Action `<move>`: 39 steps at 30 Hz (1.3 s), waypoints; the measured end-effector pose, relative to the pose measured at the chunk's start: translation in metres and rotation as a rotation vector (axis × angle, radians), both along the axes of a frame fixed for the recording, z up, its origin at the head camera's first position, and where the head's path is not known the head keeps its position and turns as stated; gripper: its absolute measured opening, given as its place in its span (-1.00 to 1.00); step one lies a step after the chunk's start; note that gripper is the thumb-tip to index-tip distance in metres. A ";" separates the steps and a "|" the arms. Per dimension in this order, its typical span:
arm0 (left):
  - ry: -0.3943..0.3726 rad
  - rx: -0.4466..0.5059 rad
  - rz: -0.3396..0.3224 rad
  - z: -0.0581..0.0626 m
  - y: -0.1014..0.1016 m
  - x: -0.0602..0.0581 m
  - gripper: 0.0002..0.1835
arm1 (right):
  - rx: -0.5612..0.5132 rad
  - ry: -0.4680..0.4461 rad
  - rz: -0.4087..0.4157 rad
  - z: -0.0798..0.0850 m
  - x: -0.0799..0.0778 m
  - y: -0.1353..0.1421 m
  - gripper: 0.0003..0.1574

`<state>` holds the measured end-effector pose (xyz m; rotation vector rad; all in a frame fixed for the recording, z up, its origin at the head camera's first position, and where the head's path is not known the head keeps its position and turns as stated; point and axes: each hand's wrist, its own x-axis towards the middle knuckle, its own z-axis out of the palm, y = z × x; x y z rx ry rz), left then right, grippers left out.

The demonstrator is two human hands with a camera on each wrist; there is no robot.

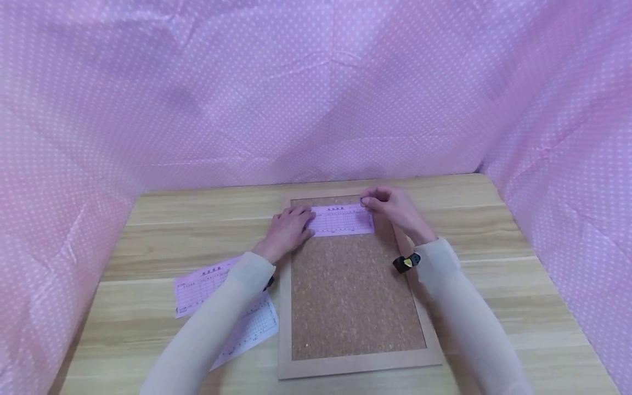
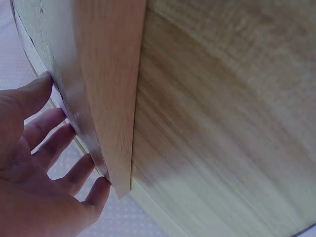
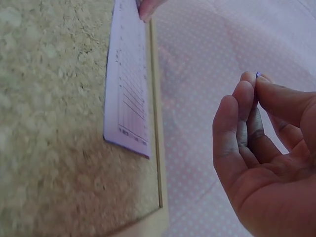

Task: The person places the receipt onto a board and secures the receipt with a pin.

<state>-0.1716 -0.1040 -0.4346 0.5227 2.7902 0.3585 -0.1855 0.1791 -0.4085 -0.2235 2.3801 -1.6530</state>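
A pink printed slip (image 1: 340,220) lies across the top of a wood-framed cork board (image 1: 353,299). My left hand (image 1: 289,229) rests at the slip's left end, its fingers spread and lightly bent; in the left wrist view the fingertips (image 2: 63,129) touch the slip and the board's edge. Over the slip's upper right corner, my right hand (image 1: 392,208) pinches a small purple pin-like thing (image 3: 257,74) between thumb and forefinger. Most of that thing is hidden by the fingers. In the right wrist view the hand is apart from the slip (image 3: 127,98).
On the wooden table (image 1: 498,263), left of the board, lie another pink slip (image 1: 199,288) and a white slip (image 1: 259,323), partly covered by the left sleeve (image 1: 212,323). A pink dotted cloth (image 1: 316,99) hangs behind the table and at both sides.
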 end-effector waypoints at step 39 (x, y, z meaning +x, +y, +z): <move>0.018 0.028 -0.018 -0.003 -0.002 -0.002 -0.42 | 0.328 -0.113 0.060 -0.028 -0.045 -0.056 -0.78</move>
